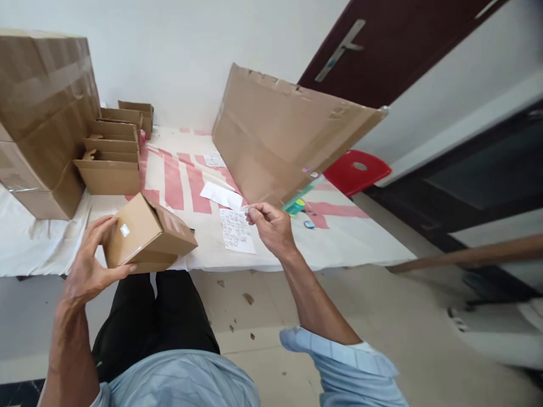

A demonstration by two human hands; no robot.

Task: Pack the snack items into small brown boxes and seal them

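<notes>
My left hand point(91, 263) grips a small cardboard box point(144, 234) by its near left end, thumb below and fingers on top. The box is tilted at the table's front edge, and a small white label point(124, 230) shows on its side. Pinched together, the fingertips of my right hand point(271, 226) hold a tiny pale piece, perhaps a sticker, too small to make out. Just beneath that hand lies a white sheet point(237, 237) printed with rows of small marks. A blank white paper point(221, 195) lies behind the sheet.
Several open cardboard boxes point(108, 175) line the left beside a large taped carton point(46, 113). A big cardboard panel point(288, 135) leans over the table point(339, 243). Beyond it are a green and yellow item point(294, 207), a tape roll point(309, 224) and a red chair point(356, 169).
</notes>
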